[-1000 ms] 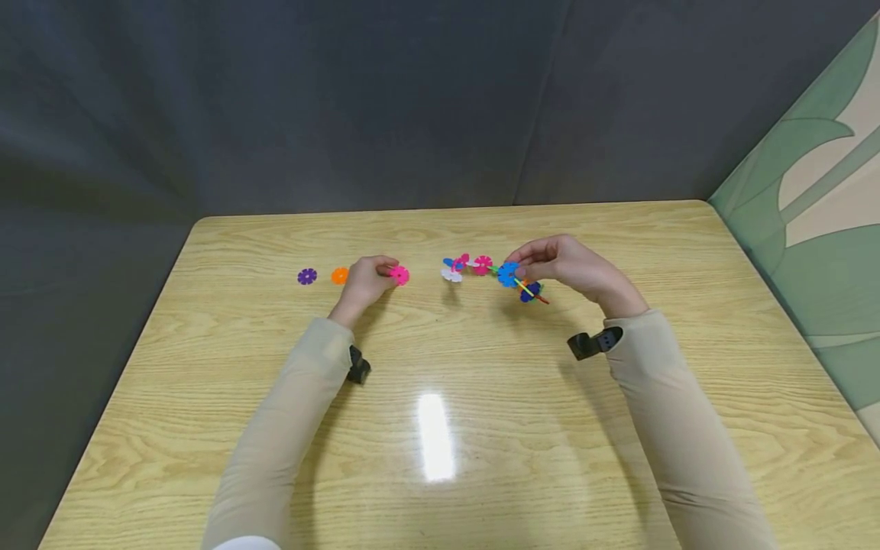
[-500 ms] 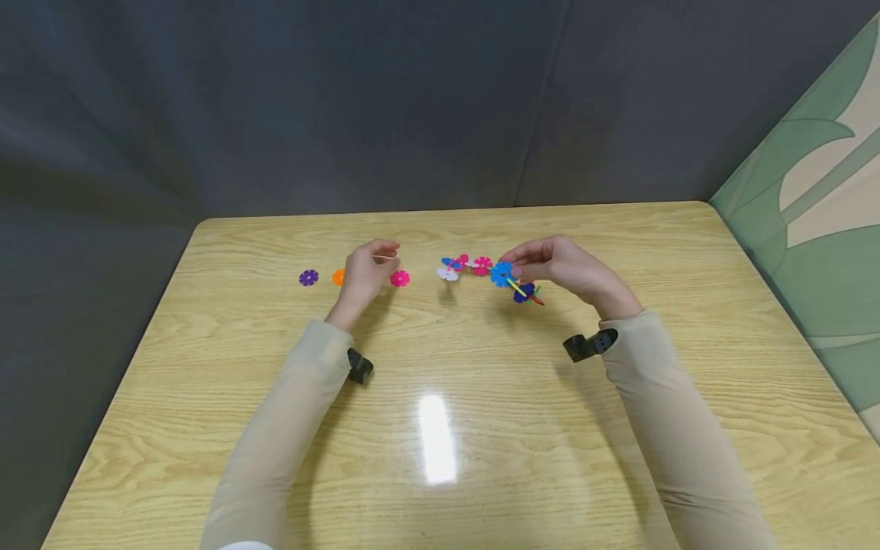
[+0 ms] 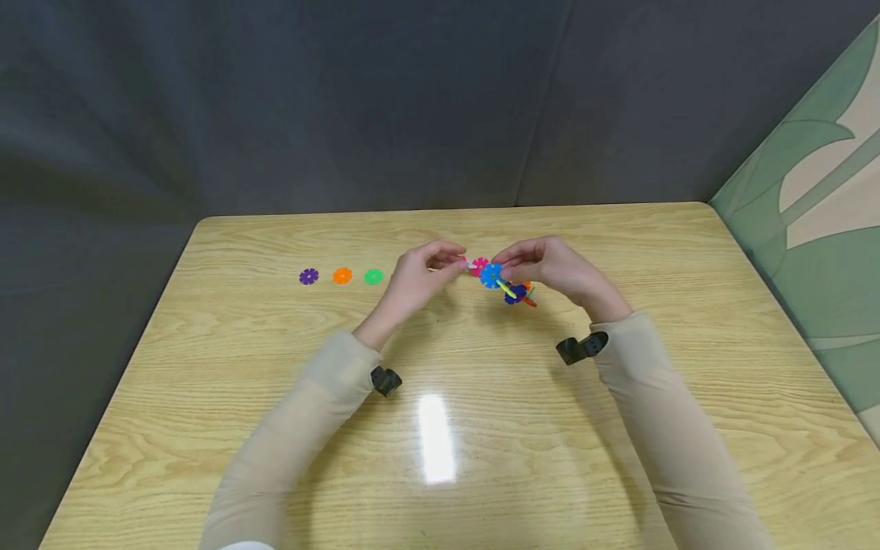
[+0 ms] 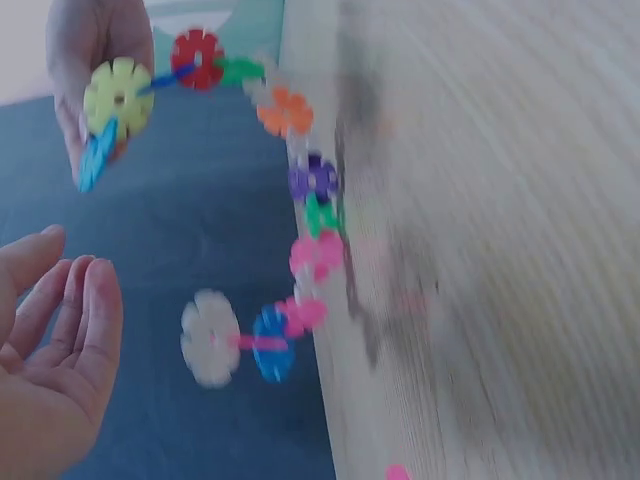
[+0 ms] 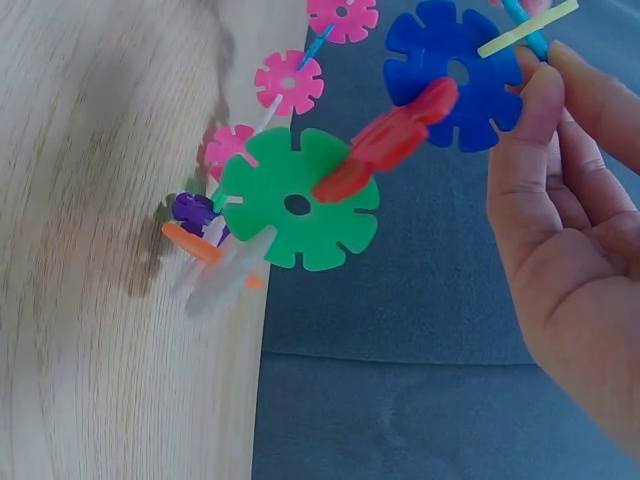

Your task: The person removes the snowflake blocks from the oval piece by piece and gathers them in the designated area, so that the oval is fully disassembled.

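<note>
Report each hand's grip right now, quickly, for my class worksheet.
Left hand: open, fingers loosely curved, holding nothing.
Right hand: closed, pinching the light-blue disc of the linked chain.

Left hand (image 3: 416,281), right hand (image 3: 560,273): two. Wrist cameras (image 3: 386,381): two. Linked chain (image 5: 300,240): one, discs too overlapped to count. Loose discs, head view: three (purple disc (image 3: 308,276), orange disc (image 3: 342,276), green disc (image 3: 373,276)).
</note>
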The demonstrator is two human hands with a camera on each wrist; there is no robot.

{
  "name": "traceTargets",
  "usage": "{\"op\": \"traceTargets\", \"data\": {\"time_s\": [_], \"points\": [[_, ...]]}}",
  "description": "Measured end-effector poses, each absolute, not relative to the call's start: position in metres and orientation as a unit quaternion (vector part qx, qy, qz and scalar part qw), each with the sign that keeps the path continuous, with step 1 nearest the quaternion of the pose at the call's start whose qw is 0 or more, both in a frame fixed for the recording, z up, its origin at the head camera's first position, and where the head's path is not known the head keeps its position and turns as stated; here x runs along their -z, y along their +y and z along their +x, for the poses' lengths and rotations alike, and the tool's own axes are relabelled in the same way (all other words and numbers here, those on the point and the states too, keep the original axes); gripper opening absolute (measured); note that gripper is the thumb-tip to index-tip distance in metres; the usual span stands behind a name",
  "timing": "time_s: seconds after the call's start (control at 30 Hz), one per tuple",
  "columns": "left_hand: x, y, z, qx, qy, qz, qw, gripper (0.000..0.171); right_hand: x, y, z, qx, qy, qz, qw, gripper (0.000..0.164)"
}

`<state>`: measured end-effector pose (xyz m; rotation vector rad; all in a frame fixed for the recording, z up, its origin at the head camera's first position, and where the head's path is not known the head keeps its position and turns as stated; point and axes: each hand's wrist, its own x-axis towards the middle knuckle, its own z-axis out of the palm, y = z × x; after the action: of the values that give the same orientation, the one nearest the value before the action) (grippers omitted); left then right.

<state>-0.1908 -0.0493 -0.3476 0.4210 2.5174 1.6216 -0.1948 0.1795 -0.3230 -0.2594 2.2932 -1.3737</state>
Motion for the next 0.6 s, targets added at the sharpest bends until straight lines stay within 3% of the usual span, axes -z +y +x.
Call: {"op": "traceTargets", "data": {"time_s": [0.27, 0.6], "points": [[0.346, -0.035, -0.179, -0.555, 0.807, 0.15, 0.136, 0.034, 0.327, 0.173, -0.195, 0.517, 0.82, -0.105, 0.222, 0.029], [0.352, -0.028, -0.18, -0.619, 0.761, 0.126, 0.152, 0.028, 0.327, 0.169, -0.195, 0.514, 0.822, -0.121, 0.216, 0.028]]}}
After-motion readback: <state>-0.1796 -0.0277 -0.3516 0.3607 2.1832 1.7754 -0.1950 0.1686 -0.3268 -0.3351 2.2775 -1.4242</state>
